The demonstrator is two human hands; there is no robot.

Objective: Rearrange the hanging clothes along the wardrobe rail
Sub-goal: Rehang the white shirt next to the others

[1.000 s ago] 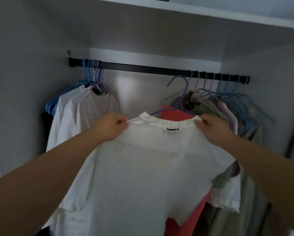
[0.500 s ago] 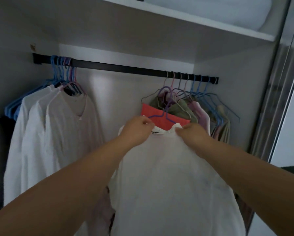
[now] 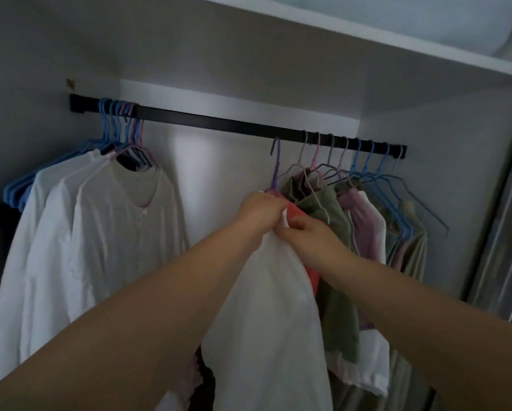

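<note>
A black wardrobe rail (image 3: 219,123) runs across the closet. A white T-shirt (image 3: 266,321) hangs on a purple hanger (image 3: 276,167) whose hook is just below the rail, left of the right-hand group. My left hand (image 3: 260,213) grips the shirt's collar at the hanger's base. Close beside it, my right hand (image 3: 311,238) pinches the collar's other side. A red garment (image 3: 296,213) shows right behind the hands. White shirts (image 3: 100,247) on blue and pink hangers are bunched at the rail's left end.
Green, pink and beige clothes (image 3: 364,232) on several hangers crowd the rail's right end. A white shelf (image 3: 367,34) sits above. The wardrobe's door frame (image 3: 504,232) stands at the right. A stretch of bare rail lies between the two groups.
My hands have drawn together on the collar and risen toward the rail. The white T-shirt has turned edge-on, and its purple hanger hook now stands up next to the right-hand group.
</note>
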